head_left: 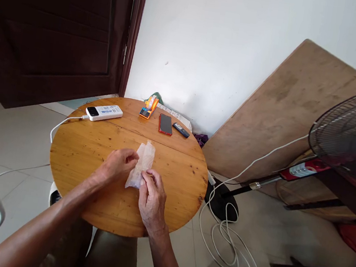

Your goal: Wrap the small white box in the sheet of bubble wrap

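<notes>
A folded piece of clear bubble wrap (pixel 143 162) lies lengthwise on the round wooden table (pixel 88 191), a little right of its middle. My left hand (pixel 118 163) is at the left edge of the wrap with its fingers curled in towards the thumb. What those fingertips hold, if anything, is hidden. On the other side, my right hand (pixel 152 196) grips the lower right edge of the wrap, the fingers bent over it and the thumb close by. Anything inside the wrap is too unclear to tell.
Towards the table's far edge are a white power bank (pixel 105 112) with a cable, an orange tape dispenser (pixel 149 107), a red-edged phone (pixel 165 124) and a dark small handset (pixel 181 130). A fan (pixel 355 130) and a coiled white cable (pixel 226 236) are at the right.
</notes>
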Demonstrator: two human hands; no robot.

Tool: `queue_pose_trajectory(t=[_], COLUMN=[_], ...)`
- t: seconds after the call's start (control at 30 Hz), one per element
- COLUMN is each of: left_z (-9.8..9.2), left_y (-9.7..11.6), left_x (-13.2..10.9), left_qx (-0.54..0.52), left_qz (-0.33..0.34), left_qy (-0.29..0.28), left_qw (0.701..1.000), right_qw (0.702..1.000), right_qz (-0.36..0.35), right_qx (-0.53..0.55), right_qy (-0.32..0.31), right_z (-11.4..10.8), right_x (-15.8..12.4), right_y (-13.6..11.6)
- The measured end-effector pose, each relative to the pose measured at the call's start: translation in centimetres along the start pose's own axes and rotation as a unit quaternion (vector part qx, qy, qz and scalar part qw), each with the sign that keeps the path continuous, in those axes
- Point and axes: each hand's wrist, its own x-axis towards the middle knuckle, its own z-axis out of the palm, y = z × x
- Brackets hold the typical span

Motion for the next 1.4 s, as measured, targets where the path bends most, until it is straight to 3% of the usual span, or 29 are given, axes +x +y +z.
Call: queue_pose_trajectory(t=[0.07, 0.2, 0.67, 0.9, 1.07, 1.4], left_z=[0.6, 2.2, 2.9, 3.7, 4.1, 4.1], left_y=[-0.3, -0.3, 0.6, 0.1, -0.5, -0.9], left_x=[-1.6, -3.2, -3.0, -3.1, -3.2, -3.4], left_qx=[0.004, 0.008, 0.061, 0.067, 0.043, 0.065], left_qz=[0.009, 0.018, 0.007, 0.079, 0.116, 0.136], left_qy=[0.000, 0.062, 0.063, 0.104, 0.101, 0.110], left_qw=[1.000, 0.998, 0.996, 0.989, 0.987, 0.982], right_qw=[1.000, 1.000, 0.998, 0.998, 0.998, 0.989], right_qz=[-0.002, -0.001, 0.014, 0.012, 0.008, 0.045], right_qx=[0.000, 0.004, 0.053, 0.055, 0.065, 0.138], right_qy=[0.002, 0.006, 0.012, 0.013, 0.016, 0.009], right_z=[0.1, 0.1, -0.3, -0.4, -0.3, -1.4], right_x=[0.0, 0.0, 0.3, 0.3, 0.2, 1.0], right_y=[0.0, 0.1, 0.1, -0.1, 0.3, 0.8])
